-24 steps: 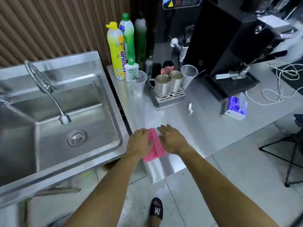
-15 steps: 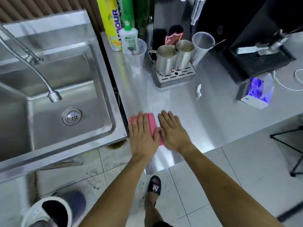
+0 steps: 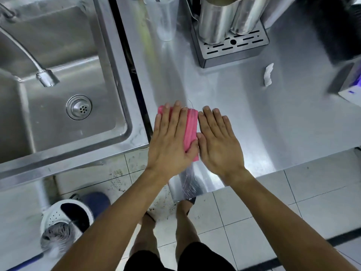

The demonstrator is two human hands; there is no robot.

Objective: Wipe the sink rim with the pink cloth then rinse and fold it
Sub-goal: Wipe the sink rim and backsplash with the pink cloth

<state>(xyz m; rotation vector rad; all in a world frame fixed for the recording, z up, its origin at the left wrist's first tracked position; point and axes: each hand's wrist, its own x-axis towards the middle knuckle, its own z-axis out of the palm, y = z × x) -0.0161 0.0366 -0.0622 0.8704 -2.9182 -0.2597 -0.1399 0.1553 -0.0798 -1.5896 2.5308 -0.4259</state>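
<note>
Apparently the task is at its last step: the pink cloth (image 3: 191, 127) lies as a narrow folded strip on the steel bench (image 3: 254, 114), just right of the sink (image 3: 121, 75), near the bench's near edge, and nothing shows water running from the tap (image 3: 46, 77). Whether the rim was wiped and the cloth rinsed cannot be read from this view; judging from the neat fold, those steps look done, and only the final pressing or one more fold seems left. The left hand (image 3: 172, 139) lies flat on the cloth with straight fingers, covering most of its left side, so its grip is open and merely pressing. The right hand (image 3: 218, 141) rests flat on the bench just beside the cloth's right edge, its thumb touching or nearly touching the fabric, fingers straight, holding nothing. As for containers, the sink basin appears empty apart from its drain strainer (image 3: 79, 107). At the far side, two steel jugs (image 3: 218, 18) stand on a slotted drip tray (image 3: 232, 49), their contents hidden by the frame's top edge. A clear plastic cup (image 3: 166, 18) stands left of them; something sits in its top, but it is cut off. A scrap of white paper (image 3: 268, 74) lies on the bench to the right. On the floor at near left, a white perforated bin (image 3: 64, 222) holds a dark liner and some greyish waste.
</note>
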